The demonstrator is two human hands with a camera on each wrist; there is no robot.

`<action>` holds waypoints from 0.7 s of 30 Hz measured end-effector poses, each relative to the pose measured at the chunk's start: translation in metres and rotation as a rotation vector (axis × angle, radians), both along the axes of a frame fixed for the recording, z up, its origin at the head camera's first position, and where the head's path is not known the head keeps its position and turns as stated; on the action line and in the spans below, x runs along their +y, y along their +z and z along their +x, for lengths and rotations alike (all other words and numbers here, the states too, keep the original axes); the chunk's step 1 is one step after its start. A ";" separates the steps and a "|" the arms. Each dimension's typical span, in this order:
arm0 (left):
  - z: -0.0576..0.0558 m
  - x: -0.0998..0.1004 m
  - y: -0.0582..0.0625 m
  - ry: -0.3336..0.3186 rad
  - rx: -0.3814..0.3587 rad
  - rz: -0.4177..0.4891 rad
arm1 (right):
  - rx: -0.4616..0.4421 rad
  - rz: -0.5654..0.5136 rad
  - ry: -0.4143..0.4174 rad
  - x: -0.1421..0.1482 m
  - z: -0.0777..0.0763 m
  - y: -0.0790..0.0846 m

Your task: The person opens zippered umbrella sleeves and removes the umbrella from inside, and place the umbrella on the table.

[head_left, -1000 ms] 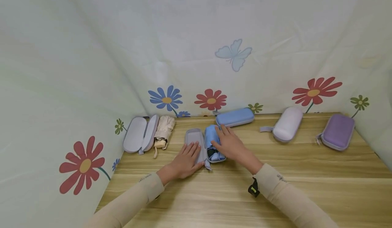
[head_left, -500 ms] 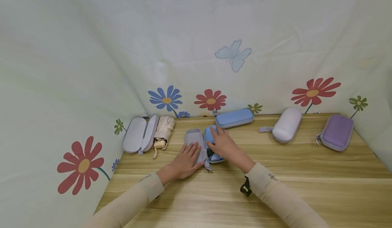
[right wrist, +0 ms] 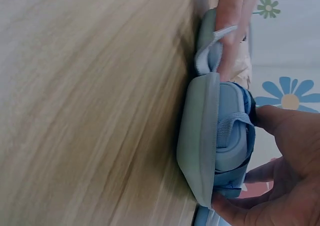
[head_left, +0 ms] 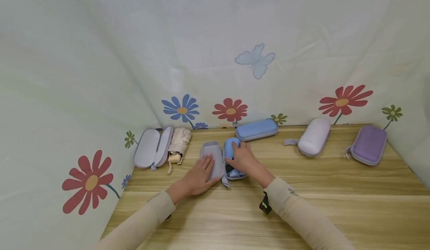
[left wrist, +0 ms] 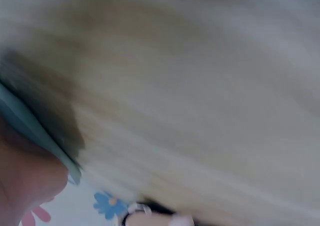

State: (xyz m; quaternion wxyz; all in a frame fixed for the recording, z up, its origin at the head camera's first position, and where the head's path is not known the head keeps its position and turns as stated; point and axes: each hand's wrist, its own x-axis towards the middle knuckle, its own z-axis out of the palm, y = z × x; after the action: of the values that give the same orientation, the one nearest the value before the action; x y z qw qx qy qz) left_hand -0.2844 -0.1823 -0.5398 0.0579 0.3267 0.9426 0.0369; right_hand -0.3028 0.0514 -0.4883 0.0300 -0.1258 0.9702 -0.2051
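Note:
A zip case (head_left: 213, 149) lies unfolded on the table, its grey lid spread to the left. In its right half sits a blue folded umbrella (head_left: 230, 147), whose blue handle end and wrist strap (right wrist: 231, 128) show in the right wrist view. My left hand (head_left: 199, 176) rests flat on the lid, fingers extended. From the right, my right hand (head_left: 246, 159) grips the umbrella, with the thumb at one side and bent fingers at the other. The left wrist view is blurred, showing part of the left hand (left wrist: 30, 176) against the case edge (left wrist: 35, 126).
At the far left an unfolded grey case (head_left: 147, 147) stands beside a beige folded umbrella (head_left: 179, 142). Behind the hands lies a closed blue case (head_left: 256, 129). Further right are a pale lilac case (head_left: 314, 137) and a purple case (head_left: 368, 144). A flowered curtain (head_left: 285, 26) backs the table.
My right hand has moved left over the umbrella, and its fingers have bent round it. The left hand and the case have shifted slightly left.

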 end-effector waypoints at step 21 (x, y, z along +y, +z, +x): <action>0.001 -0.012 0.009 -0.080 0.037 -0.101 | -0.081 -0.081 -0.129 -0.021 -0.011 0.001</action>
State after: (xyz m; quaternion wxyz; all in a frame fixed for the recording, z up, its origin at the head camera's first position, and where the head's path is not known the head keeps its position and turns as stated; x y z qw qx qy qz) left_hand -0.2835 -0.1943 -0.5305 0.0586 0.3612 0.9305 -0.0192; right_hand -0.3143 0.0302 -0.4874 0.0510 -0.0558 0.9651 -0.2508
